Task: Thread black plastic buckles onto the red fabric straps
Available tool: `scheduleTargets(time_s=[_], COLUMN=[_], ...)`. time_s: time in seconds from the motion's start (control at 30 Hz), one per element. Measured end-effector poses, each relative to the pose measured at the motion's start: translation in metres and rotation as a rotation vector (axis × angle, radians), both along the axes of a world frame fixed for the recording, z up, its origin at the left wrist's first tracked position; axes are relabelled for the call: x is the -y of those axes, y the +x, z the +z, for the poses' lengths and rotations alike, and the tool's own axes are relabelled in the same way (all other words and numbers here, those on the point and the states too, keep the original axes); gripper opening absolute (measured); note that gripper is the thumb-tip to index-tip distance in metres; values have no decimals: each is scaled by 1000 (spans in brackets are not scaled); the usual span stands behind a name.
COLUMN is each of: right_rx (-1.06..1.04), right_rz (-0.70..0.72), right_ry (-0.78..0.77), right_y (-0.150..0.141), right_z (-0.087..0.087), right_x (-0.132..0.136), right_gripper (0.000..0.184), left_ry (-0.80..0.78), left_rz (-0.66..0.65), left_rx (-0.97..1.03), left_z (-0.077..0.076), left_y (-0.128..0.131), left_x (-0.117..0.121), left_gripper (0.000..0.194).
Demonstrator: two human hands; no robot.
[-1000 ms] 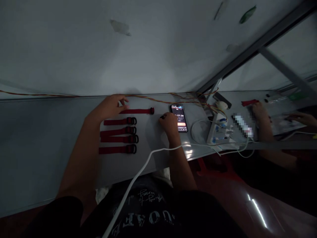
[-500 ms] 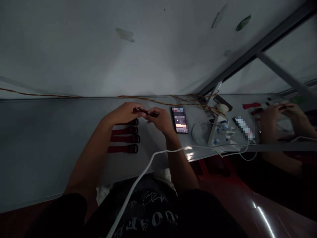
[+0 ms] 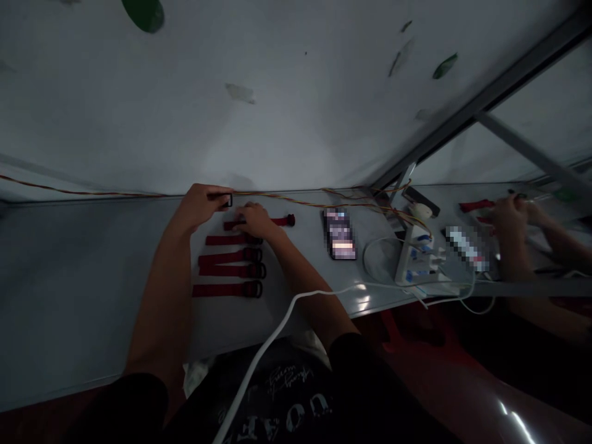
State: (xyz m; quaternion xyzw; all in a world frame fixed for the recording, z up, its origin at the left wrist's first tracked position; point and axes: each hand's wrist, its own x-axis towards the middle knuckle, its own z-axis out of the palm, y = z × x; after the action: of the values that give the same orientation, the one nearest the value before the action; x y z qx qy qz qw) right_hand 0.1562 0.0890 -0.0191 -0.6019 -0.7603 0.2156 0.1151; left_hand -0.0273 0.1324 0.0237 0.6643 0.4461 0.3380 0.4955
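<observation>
My left hand (image 3: 197,208) is raised near the wall, thumb and fingers pinched on a small black rectangular buckle (image 3: 230,200). To its right, my right hand (image 3: 255,221) curls its fingers down onto the uppermost red strap (image 3: 280,221), hiding the strap's middle. That strap's dark end sticks out to the right of the hand. Below it lie several more red straps (image 3: 222,258) in a rough stack of rows, their black rings (image 3: 258,288) toward the right. My right wrist partly covers the upper ones.
A lit phone (image 3: 340,234) lies on the grey table right of my hands. Further right stands a white power strip (image 3: 415,256) with plugs and cables. A white cable (image 3: 277,330) crosses in front of me. Twisted wires (image 3: 282,196) run along the wall, and a mirror-like panel stands at right.
My hands, together before, have parted. The left moved left with the black buckle; the right came down and left onto the uppermost red strap. More of the straps shows. The view tilted slightly up.
</observation>
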Motion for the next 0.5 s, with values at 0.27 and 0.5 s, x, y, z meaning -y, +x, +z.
scheduleTargets(time_s=[0.27,0.5], right_rx=[-721,-825], right_rz=[17,133], right_ry=[13,-5], right_y=[26,25], right_z=[-8,2], right_x=[-12,-11], right_gripper=[26,40], left_ry=[-30,-161], left_rz=[58,16], left_rx=[59,157], left_z=[0,0], left_y=[-11,-10], left_x=[-2,0], left_gripper=[45,56])
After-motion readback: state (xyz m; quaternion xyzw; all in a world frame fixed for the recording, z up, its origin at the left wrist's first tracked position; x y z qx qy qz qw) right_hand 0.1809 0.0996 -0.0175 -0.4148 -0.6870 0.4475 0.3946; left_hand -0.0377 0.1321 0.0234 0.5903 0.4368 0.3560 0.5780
